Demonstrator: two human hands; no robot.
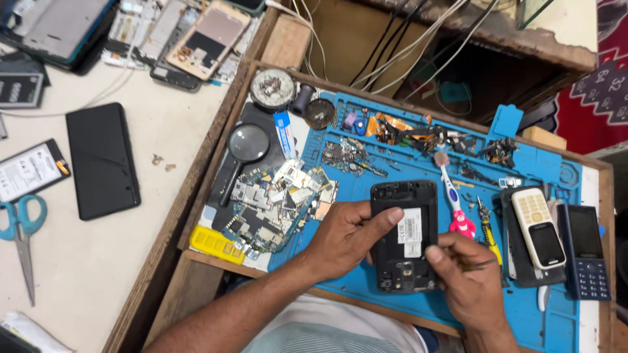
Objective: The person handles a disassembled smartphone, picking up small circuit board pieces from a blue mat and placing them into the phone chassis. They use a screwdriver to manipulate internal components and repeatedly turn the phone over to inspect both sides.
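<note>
Gripping the opened black phone [403,235] at centre frame, the left hand [340,238] clamps its edge. The right hand [466,278] pinches a thin tool against it, lower right.

Circuit boards [278,202] left, toothbrush [453,199] right.

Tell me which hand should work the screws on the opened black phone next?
Right, probably. The right hand already pinches a thin tool at the lower edge of the black phone, while the left hand grips the phone's left side, thumb across its back, steadying it on the blue mat.
</note>
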